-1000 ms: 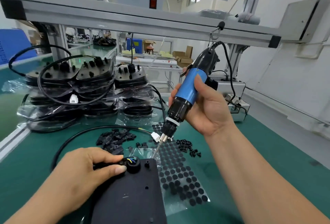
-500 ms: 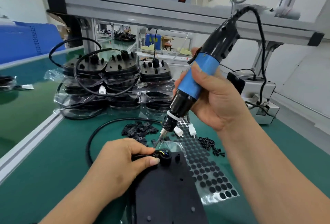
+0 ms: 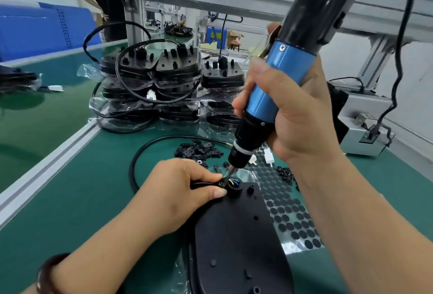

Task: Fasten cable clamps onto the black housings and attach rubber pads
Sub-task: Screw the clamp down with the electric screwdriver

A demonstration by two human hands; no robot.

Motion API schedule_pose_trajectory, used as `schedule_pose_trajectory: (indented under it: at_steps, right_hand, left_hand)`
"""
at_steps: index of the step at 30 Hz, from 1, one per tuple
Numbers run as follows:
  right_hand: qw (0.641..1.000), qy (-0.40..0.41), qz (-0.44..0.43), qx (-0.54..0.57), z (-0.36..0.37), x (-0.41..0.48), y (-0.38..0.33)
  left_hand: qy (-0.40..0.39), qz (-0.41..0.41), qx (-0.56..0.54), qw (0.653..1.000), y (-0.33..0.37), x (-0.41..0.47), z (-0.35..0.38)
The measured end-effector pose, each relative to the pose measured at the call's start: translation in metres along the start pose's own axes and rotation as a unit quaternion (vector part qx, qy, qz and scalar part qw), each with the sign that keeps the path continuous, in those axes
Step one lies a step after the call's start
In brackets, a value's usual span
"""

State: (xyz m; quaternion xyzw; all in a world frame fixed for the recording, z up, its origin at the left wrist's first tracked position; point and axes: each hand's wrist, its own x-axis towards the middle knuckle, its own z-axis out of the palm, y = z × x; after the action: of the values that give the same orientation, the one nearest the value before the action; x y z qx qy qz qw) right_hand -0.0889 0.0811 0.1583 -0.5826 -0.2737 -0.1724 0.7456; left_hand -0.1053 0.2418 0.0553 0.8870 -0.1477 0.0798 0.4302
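Observation:
A black housing point(image 3: 236, 235) lies flat on the green mat in front of me. At its far end, coloured wires show in a round port. My left hand point(image 3: 178, 190) pinches the black cable clamp point(image 3: 206, 184) and cable against that end. My right hand point(image 3: 293, 115) grips a blue and black electric screwdriver point(image 3: 278, 87), tilted, with its bit tip down on the clamp beside my left thumb. A clear sheet of black rubber pads point(image 3: 288, 209) lies just right of the housing.
Stacks of bagged black housings point(image 3: 168, 87) with looped cables stand at the back. A pile of loose black clamps point(image 3: 199, 150) and small black screws point(image 3: 287, 175) lie beyond the housing. A grey box point(image 3: 365, 118) sits at right. An aluminium rail point(image 3: 46, 167) borders the mat on the left.
The screwdriver has come down and left until its bit meets the clamp. My view has moved closer and lower. My left hand keeps its pinch at the housing's end.

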Motion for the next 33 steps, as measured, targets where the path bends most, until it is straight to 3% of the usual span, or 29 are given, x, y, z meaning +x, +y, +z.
schedule_pose_trajectory:
  at_steps: [33]
  right_hand:
    - [1.000,0.010,-0.017,-0.001,0.0058,0.0014,0.0045]
  left_hand:
    - [-0.005,-0.006,-0.028,1.000,0.0013,0.0012,-0.0008]
